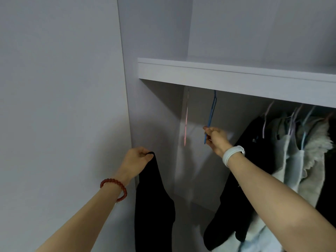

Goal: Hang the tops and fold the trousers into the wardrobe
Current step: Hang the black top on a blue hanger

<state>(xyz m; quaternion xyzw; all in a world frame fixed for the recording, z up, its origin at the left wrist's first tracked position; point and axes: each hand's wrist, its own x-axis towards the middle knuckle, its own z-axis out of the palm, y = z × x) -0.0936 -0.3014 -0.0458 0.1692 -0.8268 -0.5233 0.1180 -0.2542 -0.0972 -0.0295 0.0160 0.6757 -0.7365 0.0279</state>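
My left hand (pixel 137 160) is shut on the top edge of a black garment (pixel 153 200), which hangs straight down in front of the wardrobe's left side. My right hand (pixel 216 138) pinches the lower part of a blue hanger (pixel 211 113) that hangs edge-on under the wardrobe shelf (pixel 218 77); its hook is hidden behind the shelf edge. A pink hanger (pixel 186 117) hangs empty to the left of the blue one.
Further right under the shelf, several garments hang on pale hangers: a black one (pixel 254 142), a light blue one (pixel 294 160) and a fluffy white one (pixel 318 142). The wardrobe's left side panel (pixel 151 115) stands close beside my left hand.
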